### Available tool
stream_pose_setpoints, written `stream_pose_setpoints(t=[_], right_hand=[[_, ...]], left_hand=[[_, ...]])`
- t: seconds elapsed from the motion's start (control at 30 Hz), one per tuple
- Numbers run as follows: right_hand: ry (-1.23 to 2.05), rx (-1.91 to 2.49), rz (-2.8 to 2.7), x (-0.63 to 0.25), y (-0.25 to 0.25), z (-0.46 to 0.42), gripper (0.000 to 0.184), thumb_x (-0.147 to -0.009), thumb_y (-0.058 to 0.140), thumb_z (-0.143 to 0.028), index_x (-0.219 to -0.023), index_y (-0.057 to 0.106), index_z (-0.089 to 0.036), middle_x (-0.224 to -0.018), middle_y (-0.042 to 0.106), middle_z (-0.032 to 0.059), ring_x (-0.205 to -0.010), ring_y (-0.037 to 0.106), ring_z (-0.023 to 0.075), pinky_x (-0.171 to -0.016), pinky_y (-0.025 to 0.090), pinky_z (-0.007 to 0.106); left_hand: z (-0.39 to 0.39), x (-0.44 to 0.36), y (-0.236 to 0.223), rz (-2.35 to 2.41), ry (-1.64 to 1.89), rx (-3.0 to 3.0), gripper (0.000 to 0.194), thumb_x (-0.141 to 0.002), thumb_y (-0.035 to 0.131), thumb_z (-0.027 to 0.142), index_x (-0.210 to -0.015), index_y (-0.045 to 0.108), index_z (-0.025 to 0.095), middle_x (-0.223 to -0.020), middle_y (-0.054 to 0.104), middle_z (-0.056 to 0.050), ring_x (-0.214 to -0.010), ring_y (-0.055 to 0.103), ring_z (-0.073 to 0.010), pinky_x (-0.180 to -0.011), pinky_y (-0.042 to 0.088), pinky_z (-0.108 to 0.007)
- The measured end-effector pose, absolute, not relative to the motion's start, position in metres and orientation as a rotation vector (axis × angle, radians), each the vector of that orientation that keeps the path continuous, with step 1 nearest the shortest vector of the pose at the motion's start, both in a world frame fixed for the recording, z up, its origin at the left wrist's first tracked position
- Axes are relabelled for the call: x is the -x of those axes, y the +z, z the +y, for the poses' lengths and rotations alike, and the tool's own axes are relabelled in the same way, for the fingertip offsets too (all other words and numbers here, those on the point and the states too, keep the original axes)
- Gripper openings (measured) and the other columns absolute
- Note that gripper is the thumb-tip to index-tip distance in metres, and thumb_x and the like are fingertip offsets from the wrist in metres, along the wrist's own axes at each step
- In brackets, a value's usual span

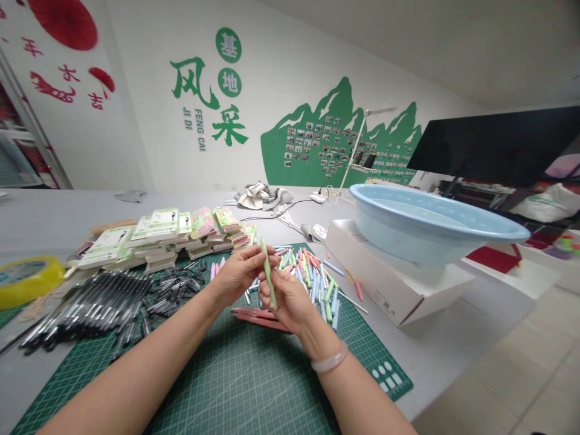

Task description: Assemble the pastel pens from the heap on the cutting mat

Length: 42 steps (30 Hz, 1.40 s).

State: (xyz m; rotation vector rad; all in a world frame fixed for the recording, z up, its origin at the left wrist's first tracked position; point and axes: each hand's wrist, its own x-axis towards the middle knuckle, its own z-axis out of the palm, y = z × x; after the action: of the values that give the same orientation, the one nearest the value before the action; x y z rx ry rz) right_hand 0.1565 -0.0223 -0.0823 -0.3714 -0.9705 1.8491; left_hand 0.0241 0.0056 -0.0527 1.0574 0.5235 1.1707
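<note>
A light green pen (pixel 268 275) is held nearly upright between my two hands over the green cutting mat (pixel 217 374). My left hand (pixel 240 272) pinches it near its upper end. Lower down, the fingers of my right hand (pixel 290 299) are wrapped round it. Just below and behind my hands lie several red pens (pixel 260 318), partly covered by the right hand. Beyond them spreads a loose pile of pastel pen parts (pixel 317 278) in blue, green, pink and red.
Black clear-barrelled pens (pixel 102 302) and black caps (pixel 176 287) lie left. Behind them are stacked small boxes (pixel 156 226). A tape roll (pixel 31 281) sits far left. At right, a blue basin (pixel 430 223) rests on a white carton (pixel 389 278). Grey cloths (pixel 263 198) lie at the back.
</note>
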Motion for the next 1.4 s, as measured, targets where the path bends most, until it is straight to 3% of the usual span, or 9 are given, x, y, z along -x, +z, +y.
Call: stream_pose_setpoints(t=[0.1,0.2,0.37,0.47,0.6,0.73,1.07,1.23,1.4], right_hand=[[1.64,0.553,-1.035,-0.156,-0.084,-0.019,0.027,-0.075,0.065,-0.038,-0.09,0.059,-0.016,-0.065,0.06,-0.0002,-0.047,0.053,0.009,-0.043,0.043,0.02],[1.52,0.685,-1.063,-0.156,-0.087,-0.016,0.027,-0.071,0.069,-0.037,-0.08,0.059,-0.015,-0.059,0.059,-0.0011,-0.044,0.053,0.0097,-0.042,0.044,0.021],[1.899,0.412,-0.965,-0.157,-0.082,-0.023,0.027,-0.077,0.063,-0.04,-0.08,0.059,-0.013,-0.056,0.052,-0.0026,-0.04,0.042,0.0049,-0.035,0.029,0.015],[1.959,0.357,-0.973,-0.157,-0.08,-0.026,0.027,-0.079,0.061,-0.04,-0.083,0.059,-0.014,-0.057,0.05,-0.0027,-0.042,0.042,0.0054,-0.037,0.031,0.016],[1.652,0.486,-1.039,-0.154,-0.086,-0.02,0.022,-0.077,0.064,-0.036,-0.084,0.058,-0.016,-0.061,0.056,-0.0018,-0.047,0.049,0.0074,-0.045,0.04,0.019],[1.459,0.584,-1.123,-0.154,-0.09,-0.015,0.023,-0.074,0.067,-0.037,-0.079,0.056,-0.017,-0.058,0.058,-0.0028,-0.045,0.051,0.009,-0.045,0.042,0.021],[1.92,0.323,-0.907,-0.156,-0.086,-0.021,0.02,-0.079,0.063,-0.033,-0.08,0.06,-0.013,-0.055,0.05,-0.0024,-0.042,0.04,0.0042,-0.036,0.024,0.014],[1.728,0.421,-0.971,-0.155,-0.09,-0.017,0.015,-0.08,0.062,-0.028,-0.084,0.06,-0.014,-0.06,0.054,-0.0015,-0.047,0.046,0.0053,-0.041,0.033,0.014],[1.575,0.508,-1.044,-0.154,-0.094,-0.014,0.015,-0.077,0.066,-0.028,-0.081,0.058,-0.016,-0.06,0.056,-0.0016,-0.047,0.048,0.0072,-0.042,0.036,0.017]], left_hand=[[0.009,-0.025,-0.056,0.57,1.182,-1.079,0.027,-0.076,0.066,0.028,-0.099,0.065,0.013,-0.089,0.071,-0.01,-0.074,0.064,-0.0171,-0.065,0.047,-0.025],[0.011,-0.028,-0.06,0.59,1.216,-1.094,0.026,-0.075,0.067,0.029,-0.095,0.065,0.013,-0.085,0.071,-0.01,-0.077,0.064,-0.0179,-0.07,0.047,-0.027],[0.005,-0.025,-0.056,0.488,1.139,-1.095,0.019,-0.076,0.066,0.028,-0.091,0.065,0.015,-0.079,0.07,-0.006,-0.066,0.062,-0.0128,-0.066,0.046,-0.024],[0.002,-0.022,-0.049,0.44,1.096,-1.095,0.02,-0.078,0.063,0.028,-0.093,0.065,0.016,-0.083,0.069,-0.007,-0.072,0.064,-0.0154,-0.068,0.047,-0.026],[0.003,-0.025,-0.048,0.511,1.155,-1.109,0.027,-0.077,0.065,0.028,-0.102,0.063,0.018,-0.095,0.068,-0.008,-0.089,0.062,-0.0185,-0.074,0.046,-0.027],[0.006,-0.03,-0.053,0.623,1.272,-1.152,0.014,-0.071,0.07,0.025,-0.079,0.066,0.014,-0.078,0.066,-0.003,-0.074,0.061,-0.0137,-0.067,0.045,-0.023],[0.003,-0.027,-0.056,0.504,1.121,-1.087,0.02,-0.076,0.066,0.032,-0.084,0.067,0.014,-0.085,0.068,-0.007,-0.054,0.055,-0.008,-0.055,0.044,-0.021],[0.004,-0.026,-0.051,0.517,1.166,-1.091,0.029,-0.076,0.066,0.032,-0.099,0.066,0.015,-0.091,0.068,-0.009,-0.082,0.062,-0.0169,-0.072,0.046,-0.026],[0.007,-0.028,-0.052,0.61,1.316,-1.132,0.018,-0.073,0.069,0.028,-0.083,0.069,0.013,-0.082,0.066,-0.005,-0.079,0.061,-0.0147,-0.078,0.046,-0.027]])
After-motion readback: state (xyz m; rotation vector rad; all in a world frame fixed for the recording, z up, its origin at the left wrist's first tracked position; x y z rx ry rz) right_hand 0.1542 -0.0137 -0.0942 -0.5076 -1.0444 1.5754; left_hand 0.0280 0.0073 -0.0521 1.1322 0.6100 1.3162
